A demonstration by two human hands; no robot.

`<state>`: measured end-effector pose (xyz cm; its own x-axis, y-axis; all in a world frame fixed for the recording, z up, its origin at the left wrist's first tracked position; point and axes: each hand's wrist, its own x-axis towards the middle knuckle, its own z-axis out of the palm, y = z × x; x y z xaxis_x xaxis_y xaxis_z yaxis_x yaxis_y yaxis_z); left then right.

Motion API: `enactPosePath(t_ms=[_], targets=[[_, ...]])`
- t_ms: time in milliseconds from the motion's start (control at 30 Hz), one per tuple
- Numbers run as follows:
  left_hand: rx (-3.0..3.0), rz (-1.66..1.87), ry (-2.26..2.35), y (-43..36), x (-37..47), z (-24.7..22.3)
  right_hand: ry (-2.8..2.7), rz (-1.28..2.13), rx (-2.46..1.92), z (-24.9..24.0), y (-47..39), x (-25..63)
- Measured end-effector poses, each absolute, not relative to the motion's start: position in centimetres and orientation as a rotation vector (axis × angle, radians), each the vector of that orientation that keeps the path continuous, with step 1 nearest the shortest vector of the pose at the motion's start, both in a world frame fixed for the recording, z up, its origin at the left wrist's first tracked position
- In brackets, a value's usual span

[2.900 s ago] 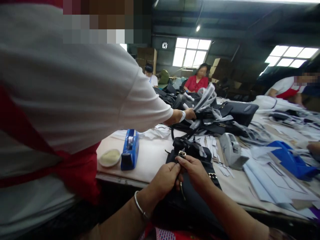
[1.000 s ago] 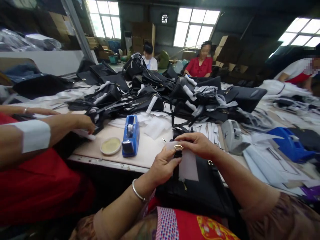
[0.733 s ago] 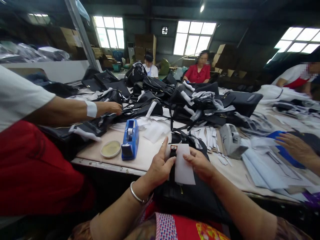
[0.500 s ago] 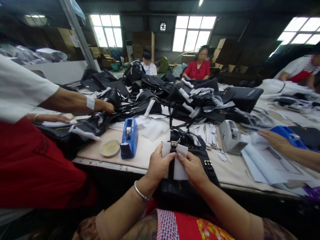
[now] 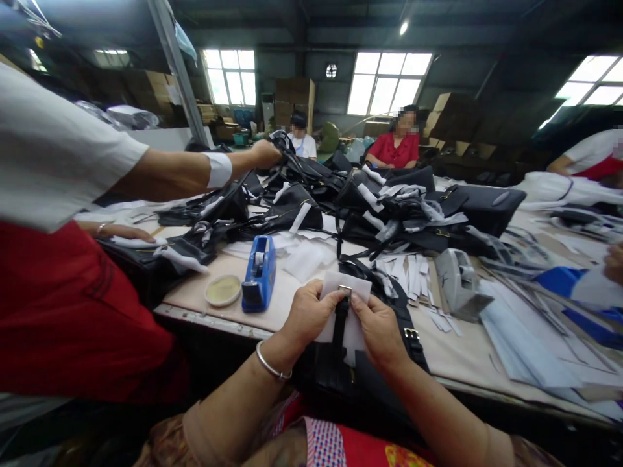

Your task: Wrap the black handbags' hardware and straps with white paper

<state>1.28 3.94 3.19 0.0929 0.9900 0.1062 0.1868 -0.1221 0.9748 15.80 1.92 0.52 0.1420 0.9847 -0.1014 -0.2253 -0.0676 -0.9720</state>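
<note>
At the table's front edge lies a black bag (image 5: 389, 305) with a buckled black strap (image 5: 341, 324). A white paper sheet (image 5: 357, 285) sits behind the strap's metal buckle (image 5: 344, 290). My left hand (image 5: 309, 314) pinches the sheet and strap from the left, its thumb just below the buckle. From the right, my right hand (image 5: 382, 324) is closed on the sheet's edge beside the buckle. A second, double buckle (image 5: 411, 334) shows on the bag's right side, untouched.
A blue tape dispenser (image 5: 259, 275) and a round dish (image 5: 222, 290) stand left of my hands; a grey dispenser (image 5: 460, 282) and paper strips (image 5: 413, 275) lie right. Black bags (image 5: 292, 207) are piled behind. A co-worker's arm (image 5: 189, 170) reaches over from the left.
The view has shifted slightly. The paper now shows above the buckle, which my fingers partly cover. The left co-worker's hand has moved up and away over the pile; the right co-worker's hand has drawn back.
</note>
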Motion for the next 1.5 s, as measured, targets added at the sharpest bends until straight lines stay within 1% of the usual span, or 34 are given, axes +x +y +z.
enactPosePath(t_ms=[167, 367, 467, 567, 633, 833, 933, 1067, 1367, 1500], targets=[[1.514, 1.166, 1.284, 2.6, 1.5, 2.8, -0.989, 1.231, -1.214, -0.3, 0.2, 16.2], [1.542, 1.178, 1.289, 1.0, 1.5, 2.2, -1.088, 1.204, -1.327, 0.0, -0.6, 16.9], [1.463, 1.158, 1.055, 0.7, 1.1, 1.8, -1.009, 1.269, -1.282, 0.1, -0.2, 17.1], [1.054, 1.058, 0.734, 0.8, 0.7, 0.9, -0.932, 1.324, -1.236, 0.2, 0.0, 17.1], [0.861, 1.01, 0.643, 1.0, 0.6, 0.3, -0.912, 1.327, -1.238, 0.2, -0.1, 16.9], [1.175, 0.993, 0.824, 0.7, 0.9, -0.3, -1.136, 1.12, -1.438, 0.2, -0.2, 16.8], [1.032, 0.952, 0.748, 0.4, 1.2, -0.9, -1.274, 1.026, -1.517, 0.3, -0.4, 17.2], [0.955, 0.97, 0.711, -0.2, 1.1, -1.9, -1.366, 1.008, -1.577, 0.0, -1.3, 17.4], [1.113, 0.924, 0.798, -1.6, 0.3, -2.0, -1.402, 1.064, -1.468, -1.4, -3.0, 17.0], [1.149, 0.918, 0.823, -1.7, 0.2, -2.0, -1.472, 1.017, -1.396, -2.0, -3.2, 17.2]])
